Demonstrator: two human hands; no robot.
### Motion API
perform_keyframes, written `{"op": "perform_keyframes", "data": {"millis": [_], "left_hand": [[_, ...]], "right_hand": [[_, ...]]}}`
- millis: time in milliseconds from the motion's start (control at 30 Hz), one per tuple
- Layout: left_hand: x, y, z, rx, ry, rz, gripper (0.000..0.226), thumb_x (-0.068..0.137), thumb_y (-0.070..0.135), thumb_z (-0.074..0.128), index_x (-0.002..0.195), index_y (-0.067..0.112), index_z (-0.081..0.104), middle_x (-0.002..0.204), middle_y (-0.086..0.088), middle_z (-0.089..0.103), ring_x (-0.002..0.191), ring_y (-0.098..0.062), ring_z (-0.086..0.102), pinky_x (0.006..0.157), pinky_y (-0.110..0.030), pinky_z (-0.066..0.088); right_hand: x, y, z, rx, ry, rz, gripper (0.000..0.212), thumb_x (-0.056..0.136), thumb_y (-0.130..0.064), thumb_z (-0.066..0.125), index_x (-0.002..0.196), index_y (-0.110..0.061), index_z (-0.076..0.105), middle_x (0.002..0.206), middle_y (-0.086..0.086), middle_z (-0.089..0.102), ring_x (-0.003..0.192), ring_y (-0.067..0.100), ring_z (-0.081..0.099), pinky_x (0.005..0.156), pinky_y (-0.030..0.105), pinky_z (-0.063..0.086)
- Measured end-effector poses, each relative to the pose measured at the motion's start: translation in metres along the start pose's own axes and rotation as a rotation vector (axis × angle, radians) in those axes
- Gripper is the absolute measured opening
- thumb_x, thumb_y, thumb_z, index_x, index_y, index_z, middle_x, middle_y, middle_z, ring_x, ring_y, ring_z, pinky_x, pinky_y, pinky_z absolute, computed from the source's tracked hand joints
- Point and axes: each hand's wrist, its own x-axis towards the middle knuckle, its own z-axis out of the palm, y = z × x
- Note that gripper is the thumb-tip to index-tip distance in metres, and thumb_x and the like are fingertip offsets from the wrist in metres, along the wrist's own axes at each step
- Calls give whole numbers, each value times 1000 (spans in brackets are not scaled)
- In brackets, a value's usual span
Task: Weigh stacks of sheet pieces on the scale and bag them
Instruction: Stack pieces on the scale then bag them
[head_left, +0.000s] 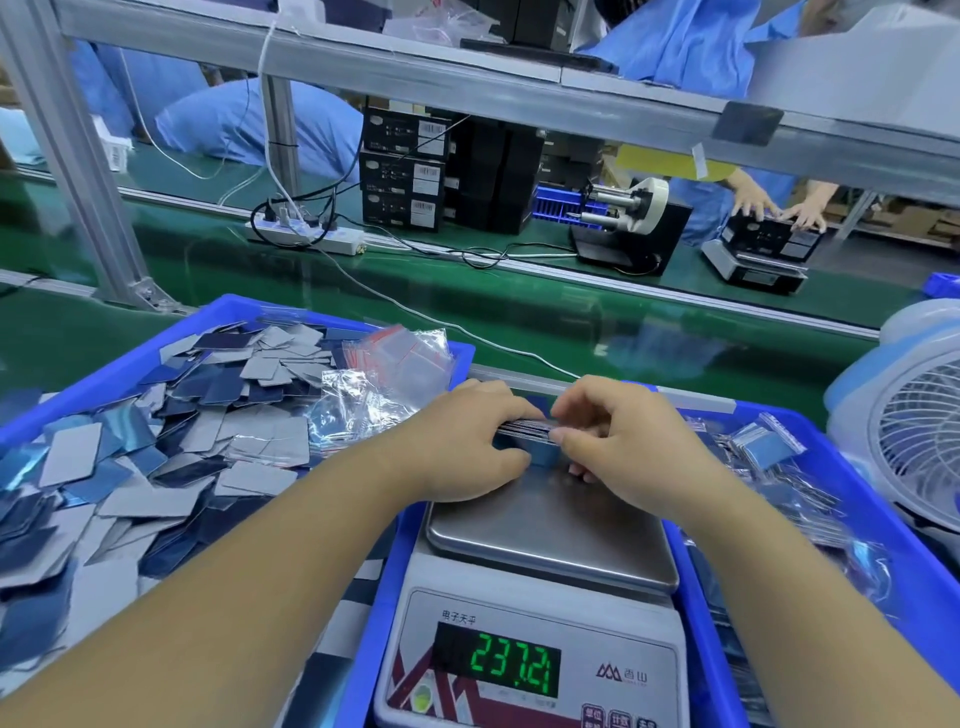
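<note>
Scale (540, 597), then stack (524, 428) seemingly pinched between both hands.

The scale (535, 613) stands nearest the camera, its pan (550, 535) behind its display (496, 662); the left hand (467, 441) and right hand (618, 441) meet over the pan's far edge with a stack of sheet pieces (524, 428) between them. Left of the scale lies a tray (156, 348) of loose sheet pieces (130, 467), with empty bags (384, 374) at its far right corner; right of the scale a second tray (852, 478) holds filled bags (769, 447), and a fan (914, 431) stands further right; behind all runs a conveyor belt (519, 306), with a power strip (306, 234) and stacked boxes (405, 171) beyond it.
</note>
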Motion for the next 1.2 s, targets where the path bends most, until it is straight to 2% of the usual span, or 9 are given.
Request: {"op": "perform_keyframes", "data": {"millis": [100,167,333,433,633,767,967,1067,1200], "left_hand": [[0,0,1,1,-4,-21,48,90,26,61,138,33,56,110,11,54,115,-12,43,97,-27,37],[0,0,0,-21,-7,-36,55,88,24,60,141,35,50,119,11,55,118,-11,43,100,-28,38],[-1,5,2,-168,2,-59,69,73,32,53,140,39,39,108,12,55,109,-14,49,96,-36,45],[0,9,1,-395,80,-92,74,68,25,50,140,37,37,114,8,53,114,-13,51,97,-29,45],[5,30,2,-785,136,-148,72,57,13,41,125,33,42,112,0,56,99,-13,57,66,-10,41],[5,34,2,-875,101,-156,75,55,11,38,128,29,44,111,-4,59,105,-25,60,75,-20,41],[6,36,-1,-979,228,-147,62,57,11,37,113,34,51,112,-3,58,98,-13,54,79,-20,43],[5,36,2,-1008,163,-163,61,58,10,39,113,30,53,111,-8,59,98,-22,54,92,-36,41],[4,35,1,-1005,124,-163,62,56,9,38,113,26,53,107,-7,59,95,-23,56,88,-32,43]], "right_hand": [[0,1,-5,22,31,-22,27,81,-10,66,89,-36,59,96,-14,65,54,3,55,54,13,43],[-2,-2,-2,66,-26,-19,30,80,-12,68,93,-37,59,100,-15,64,54,3,54,56,14,43],[-1,-11,16,-106,12,-111,26,79,-18,75,87,-37,59,80,-21,65,62,-1,54,61,10,38],[0,-9,13,-108,15,-85,23,80,-20,77,89,-35,63,65,-34,59,61,-3,54,59,10,37],[0,-15,21,-76,36,-87,21,75,-16,75,84,-31,64,64,-20,58,59,-3,52,56,12,35],[-1,-15,20,-109,19,-110,21,76,-17,75,80,-33,62,61,-33,56,64,-11,51,57,11,36],[-1,-17,11,-88,71,-129,18,72,-18,78,80,-27,65,62,-32,55,59,-4,50,57,10,36],[-3,-18,15,-131,-6,-119,28,73,-19,77,74,-36,55,67,-24,59,64,-6,54,57,10,38],[-4,-17,19,-177,45,-194,35,70,-11,74,70,-39,52,68,-22,56,67,-10,52,58,14,35]]}}
